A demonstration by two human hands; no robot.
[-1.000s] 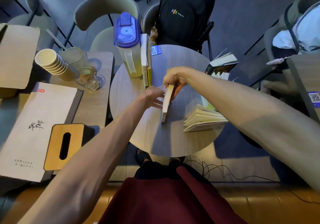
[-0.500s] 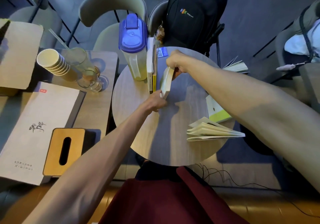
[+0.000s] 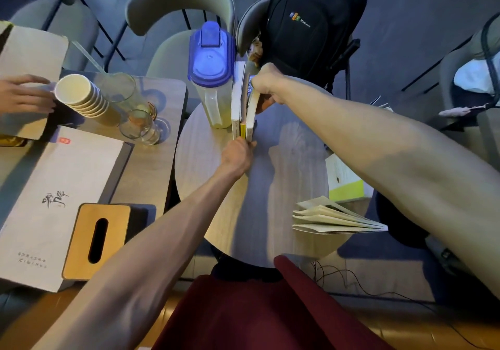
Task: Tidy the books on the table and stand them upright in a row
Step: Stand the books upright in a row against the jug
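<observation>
Both arms reach forward, left hand (image 3: 239, 155) nearer, right hand (image 3: 266, 84) farther, fingers curled.

The right hand (image 3: 266, 85) grips a pale book (image 3: 253, 111) upright against two standing books (image 3: 237, 100) beside a blue-lidded pitcher (image 3: 211, 73). The left hand (image 3: 238, 155) touches their near ends.

Blue-lidded pitcher (image 3: 211, 79) upright, pale liquid inside; on the square side table (image 3: 151, 171) a tilted stack of paper cups (image 3: 84, 98), a short glass (image 3: 139, 126), a wooden tissue box (image 3: 98, 241) overlapping a large pale folder (image 3: 59, 187); black backpack (image 3: 311, 25) on a chair beyond.
</observation>
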